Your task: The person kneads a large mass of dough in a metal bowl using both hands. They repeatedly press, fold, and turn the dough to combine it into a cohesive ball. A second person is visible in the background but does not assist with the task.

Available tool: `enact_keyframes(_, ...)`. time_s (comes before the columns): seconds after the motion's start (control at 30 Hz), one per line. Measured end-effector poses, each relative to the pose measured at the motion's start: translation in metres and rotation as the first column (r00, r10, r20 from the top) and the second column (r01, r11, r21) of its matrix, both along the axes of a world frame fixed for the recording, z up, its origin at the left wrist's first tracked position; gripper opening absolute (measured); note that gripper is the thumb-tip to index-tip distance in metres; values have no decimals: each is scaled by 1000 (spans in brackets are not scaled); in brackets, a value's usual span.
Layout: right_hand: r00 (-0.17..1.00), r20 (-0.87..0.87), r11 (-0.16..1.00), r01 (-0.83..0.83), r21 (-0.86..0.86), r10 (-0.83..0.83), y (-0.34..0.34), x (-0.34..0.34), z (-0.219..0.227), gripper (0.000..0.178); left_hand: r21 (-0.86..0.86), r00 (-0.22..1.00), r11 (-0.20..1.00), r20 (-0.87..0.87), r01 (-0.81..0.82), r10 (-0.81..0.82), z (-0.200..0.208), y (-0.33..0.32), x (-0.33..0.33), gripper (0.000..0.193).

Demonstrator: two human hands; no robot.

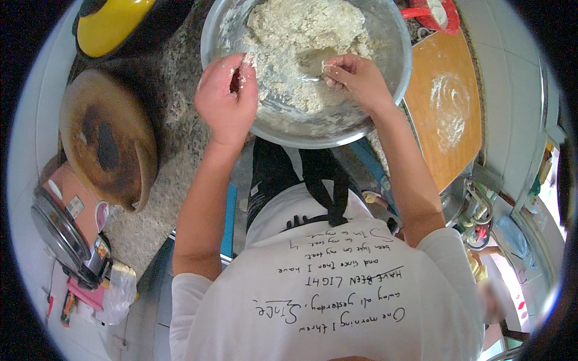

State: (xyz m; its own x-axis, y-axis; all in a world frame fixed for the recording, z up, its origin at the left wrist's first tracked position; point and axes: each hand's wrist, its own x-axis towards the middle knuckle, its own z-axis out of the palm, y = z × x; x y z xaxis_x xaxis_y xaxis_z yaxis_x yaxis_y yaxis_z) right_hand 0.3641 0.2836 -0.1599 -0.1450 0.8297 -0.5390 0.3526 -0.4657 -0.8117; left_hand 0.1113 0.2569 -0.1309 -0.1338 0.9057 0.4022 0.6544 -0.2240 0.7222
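A wide metal bowl (313,141) holds a rough, pale, floury dough (307,27), with loose crumbs and wet smears below the main lump. Over the bowl's left rim is my left hand (229,99), its fingers curled in and the thumb closed against them, with dough bits at the tips and in the gap. Inside the bowl on the right, my right hand (358,81) is pinched, thumb to fingers, with dough stuck at the fingertips. Both hands are apart from the main lump.
Right of the bowl lies a flour-dusted wooden board (445,108), with a red scoop (438,13) of flour beyond it. A brown round lid (108,138) and a yellow-and-black vessel (114,24) stand left on the speckled counter (180,108). Another person (490,289) is at the lower right.
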Motion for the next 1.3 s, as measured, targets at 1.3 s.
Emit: enact_keyframes(1.3, 71, 890, 675, 680, 288, -451, -604, 848, 78, 23, -92, 822, 996, -567, 2, -54, 51, -87, 304, 35)
